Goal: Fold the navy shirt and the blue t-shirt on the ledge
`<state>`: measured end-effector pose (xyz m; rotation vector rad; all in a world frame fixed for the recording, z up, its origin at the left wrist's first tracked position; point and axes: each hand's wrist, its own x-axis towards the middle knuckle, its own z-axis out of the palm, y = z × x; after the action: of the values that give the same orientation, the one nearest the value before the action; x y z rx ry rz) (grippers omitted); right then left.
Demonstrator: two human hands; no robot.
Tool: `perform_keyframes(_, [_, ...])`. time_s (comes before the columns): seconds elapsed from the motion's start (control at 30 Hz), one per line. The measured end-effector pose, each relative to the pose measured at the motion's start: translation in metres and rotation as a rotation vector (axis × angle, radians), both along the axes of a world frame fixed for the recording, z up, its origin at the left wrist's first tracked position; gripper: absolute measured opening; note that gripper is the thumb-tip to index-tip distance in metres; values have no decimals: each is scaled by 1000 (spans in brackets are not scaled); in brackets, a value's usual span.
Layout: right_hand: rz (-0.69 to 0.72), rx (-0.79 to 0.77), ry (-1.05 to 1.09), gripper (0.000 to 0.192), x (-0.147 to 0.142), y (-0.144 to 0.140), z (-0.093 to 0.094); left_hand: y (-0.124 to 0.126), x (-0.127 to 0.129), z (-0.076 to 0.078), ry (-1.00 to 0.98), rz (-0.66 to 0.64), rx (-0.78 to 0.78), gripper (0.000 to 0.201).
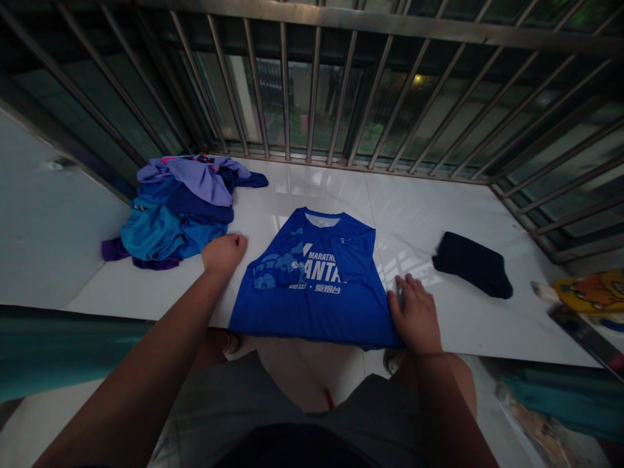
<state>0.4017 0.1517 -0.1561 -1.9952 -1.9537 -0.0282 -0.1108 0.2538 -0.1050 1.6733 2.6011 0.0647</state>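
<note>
— Where are the fingers?
— The right hand point(415, 313) lies flat, fingers spread, on the blue shirt point(312, 286) at the ledge point(429, 214)'s near edge. The left hand point(224, 253) is a fist gripping nothing, beside the shirt.
— Around them?
— A clothes heap point(175, 208) at the far left corner — a dark folded garment point(472, 263) to the right.
</note>
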Motion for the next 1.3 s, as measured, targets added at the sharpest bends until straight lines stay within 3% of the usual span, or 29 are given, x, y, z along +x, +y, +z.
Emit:
perform_keyframes(0.57, [38,91,68,58,7,0,0,1,-1,-3,-3,4,15,59])
perform_keyframes(1.3, [31,97,87,55,5,-1,2,0,0,0,-4,12,4,60])
